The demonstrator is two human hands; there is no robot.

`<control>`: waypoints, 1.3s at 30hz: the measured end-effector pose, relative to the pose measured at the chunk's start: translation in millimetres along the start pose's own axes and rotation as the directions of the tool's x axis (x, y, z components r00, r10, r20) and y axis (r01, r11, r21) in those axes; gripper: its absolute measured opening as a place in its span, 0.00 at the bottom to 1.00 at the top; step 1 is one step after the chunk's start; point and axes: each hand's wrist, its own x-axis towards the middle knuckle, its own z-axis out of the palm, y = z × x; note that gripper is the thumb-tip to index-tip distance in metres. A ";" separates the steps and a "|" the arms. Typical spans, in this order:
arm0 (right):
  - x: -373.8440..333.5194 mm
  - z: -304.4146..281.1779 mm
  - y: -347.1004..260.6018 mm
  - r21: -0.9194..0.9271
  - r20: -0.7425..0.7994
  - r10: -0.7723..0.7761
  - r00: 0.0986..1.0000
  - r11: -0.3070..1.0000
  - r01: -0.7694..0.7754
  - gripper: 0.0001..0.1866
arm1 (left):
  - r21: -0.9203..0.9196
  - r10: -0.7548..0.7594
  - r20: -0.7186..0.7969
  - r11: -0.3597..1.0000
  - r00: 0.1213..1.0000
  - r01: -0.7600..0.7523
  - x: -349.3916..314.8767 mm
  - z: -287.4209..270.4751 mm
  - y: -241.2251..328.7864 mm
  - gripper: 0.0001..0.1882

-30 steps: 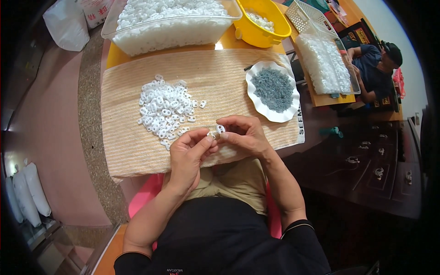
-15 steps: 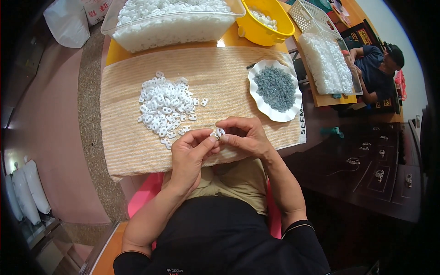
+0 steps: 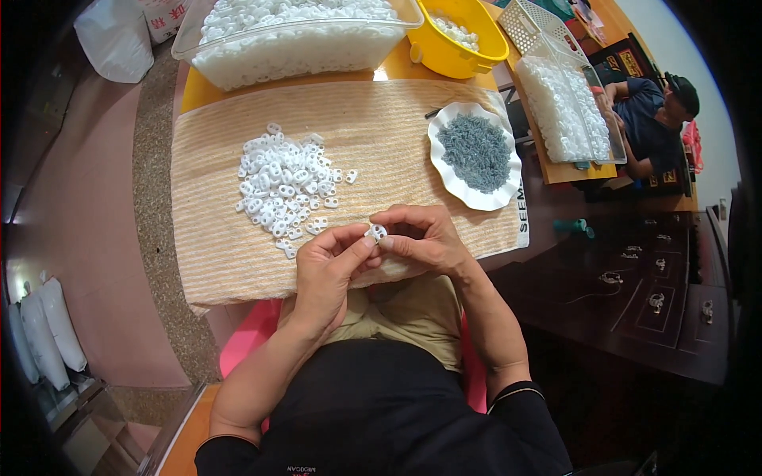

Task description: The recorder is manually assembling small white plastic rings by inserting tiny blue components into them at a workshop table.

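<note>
Between the fingertips of both hands is a small white plastic piece with holes (image 3: 376, 232), held above the near edge of the striped towel (image 3: 381, 119). My left hand (image 3: 327, 262) pinches it from the left with thumb and forefinger. From the right, my right hand (image 3: 429, 238) grips it the same way. Left of the hands lies a loose pile of white two-holed plastic pieces (image 3: 286, 182). To the right, a white scalloped plate (image 3: 441, 170) carries a heap of small grey-blue translucent parts (image 3: 476, 152).
At the far side stand a clear bin of white pieces (image 3: 294, 59) and a yellow basin (image 3: 460, 63). A dark stick-like object (image 3: 432, 113) lies by the plate. Rightward, a co-worker (image 3: 655, 119) sits beside another clear bin (image 3: 567, 111). A dark wooden cabinet (image 3: 619, 293) stands at right.
The white pieces in my fingertips have come together and now look like one piece facing up. Both hands stay in nearly the same place.
</note>
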 end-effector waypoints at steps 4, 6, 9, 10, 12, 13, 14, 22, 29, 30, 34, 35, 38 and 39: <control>-0.6 -1.6 0.4 0.026 0.000 0.023 1.000 0.999 -0.023 0.16 | -0.010 -0.032 0.008 0.999 0.999 0.032 -0.2 -1.0 -0.4 0.09; -0.8 -2.5 1.4 0.030 0.000 0.030 1.000 0.999 -0.030 0.16 | -0.010 -0.035 0.003 0.999 0.999 0.035 -0.5 0.0 -0.3 0.10; -1.8 -3.0 1.1 0.036 0.004 0.025 1.000 0.999 -0.025 0.16 | -0.016 -0.041 0.019 0.999 0.999 0.041 -0.2 -0.5 -1.1 0.10; -2.4 -2.8 0.5 0.048 0.002 0.034 0.999 0.998 -0.034 0.16 | -0.023 -0.042 0.036 0.999 0.998 0.043 0.0 -1.3 -1.4 0.10; -3.2 -3.5 0.5 0.060 -0.001 0.043 0.999 0.997 -0.043 0.16 | -0.040 -0.056 0.044 0.998 0.997 0.058 -0.6 -1.5 -0.8 0.10; -3.8 -4.7 0.7 0.059 0.008 0.031 0.999 0.998 -0.032 0.16 | -0.056 -0.071 0.053 0.996 0.996 0.074 -0.6 -1.2 -0.4 0.09; -4.3 -5.7 1.0 0.059 0.017 0.020 1.000 0.998 -0.020 0.16 | -0.055 -0.071 0.055 0.996 0.996 0.074 -0.6 -1.1 -0.4 0.09; -8.4 -0.9 -1.1 0.102 0.011 -0.009 1.000 0.995 0.008 0.17 | -0.122 -0.086 0.144 0.987 0.986 0.104 0.4 -4.9 -3.8 0.07; -8.0 -1.0 1.3 0.121 0.023 -0.067 0.998 0.991 0.063 0.15 | -0.124 -0.107 0.185 0.984 0.977 0.131 2.8 -5.0 -2.6 0.06; -7.4 -1.4 0.7 0.119 0.021 -0.069 0.997 0.991 0.066 0.15 | -0.118 -0.130 0.182 0.981 0.975 0.153 2.8 -3.3 -1.0 0.07; -5.1 1.0 0.2 -0.062 0.038 -0.228 0.973 0.971 0.230 0.14 | -0.118 -0.149 0.216 0.977 0.965 0.177 1.0 0.2 6.1 0.07; -5.1 2.3 0.2 -0.093 0.031 -0.254 0.967 0.962 0.255 0.15 | -0.118 -0.147 0.218 0.977 0.965 0.176 0.7 -0.2 6.8 0.07; -5.9 4.7 -3.0 -0.123 0.040 -0.276 0.960 0.952 0.279 0.14 | -0.130 -0.142 0.245 0.975 0.959 0.178 -0.3 -0.4 7.6 0.07; -6.3 6.4 -4.0 -0.128 0.038 -0.277 0.960 0.952 0.279 0.14 | -0.133 -0.128 0.250 0.977 0.960 0.165 -1.2 0.0 8.2 0.07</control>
